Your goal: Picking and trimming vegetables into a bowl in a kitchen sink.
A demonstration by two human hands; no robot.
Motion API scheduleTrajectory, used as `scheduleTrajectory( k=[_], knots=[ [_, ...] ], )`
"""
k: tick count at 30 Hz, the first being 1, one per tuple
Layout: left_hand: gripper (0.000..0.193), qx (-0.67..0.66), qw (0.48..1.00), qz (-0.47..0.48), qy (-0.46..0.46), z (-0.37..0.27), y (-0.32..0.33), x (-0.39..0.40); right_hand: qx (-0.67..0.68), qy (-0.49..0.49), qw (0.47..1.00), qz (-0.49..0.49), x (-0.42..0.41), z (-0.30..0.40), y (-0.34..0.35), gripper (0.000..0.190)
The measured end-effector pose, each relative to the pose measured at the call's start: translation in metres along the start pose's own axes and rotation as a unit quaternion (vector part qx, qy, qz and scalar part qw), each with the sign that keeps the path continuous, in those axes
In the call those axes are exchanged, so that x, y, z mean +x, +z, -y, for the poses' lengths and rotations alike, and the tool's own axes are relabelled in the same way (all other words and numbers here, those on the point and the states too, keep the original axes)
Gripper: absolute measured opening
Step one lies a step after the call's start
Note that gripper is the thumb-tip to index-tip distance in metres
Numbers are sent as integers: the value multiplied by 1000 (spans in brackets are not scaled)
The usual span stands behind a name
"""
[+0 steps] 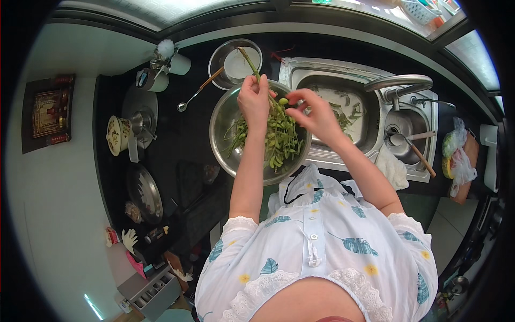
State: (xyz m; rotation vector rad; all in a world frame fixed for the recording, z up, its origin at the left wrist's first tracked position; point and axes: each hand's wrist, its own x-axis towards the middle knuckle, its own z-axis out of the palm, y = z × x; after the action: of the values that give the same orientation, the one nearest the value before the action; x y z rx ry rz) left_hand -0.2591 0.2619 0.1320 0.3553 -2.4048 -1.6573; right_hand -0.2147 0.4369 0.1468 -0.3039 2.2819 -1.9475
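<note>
My left hand (254, 100) grips a green soybean stalk (250, 62), its bare end pointing up and away from me. The stalk's lower part carries pods and hangs over a wide stainless steel bowl (219, 139). Many green pods and stems (277, 141) fill the bowl's right half. My right hand (316, 114) is just right of the stalk, thumb and fingers apart. A plump green pod (283, 101) sits right at its fingertips; no pod shows inside the hand. My left forearm hides part of the bowl.
Right of the bowl is a double steel sink (336, 145) with loose pods (345, 114) in its larger basin and a curved faucet (398, 82). A smaller steel bowl (213, 58) stands behind, a long-handled spoon (201, 88) beside it. A white cloth (392, 167) hangs over the sink's front edge.
</note>
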Motion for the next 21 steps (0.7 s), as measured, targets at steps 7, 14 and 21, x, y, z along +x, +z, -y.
scheduleTrajectory(
  k=[7,14,21],
  knots=[
    [29,55,995,-53,67,-1,6,-1,-242,-170,955,-21,12,7,29,28],
    [31,-198,977,-65,-37,39,-1,20,-246,-230,936,-104,-26,20,42,20],
    [27,-404,900,116,-119,23,-30,22,187,136,970,-73,6,-12,-10,12]
  ],
)
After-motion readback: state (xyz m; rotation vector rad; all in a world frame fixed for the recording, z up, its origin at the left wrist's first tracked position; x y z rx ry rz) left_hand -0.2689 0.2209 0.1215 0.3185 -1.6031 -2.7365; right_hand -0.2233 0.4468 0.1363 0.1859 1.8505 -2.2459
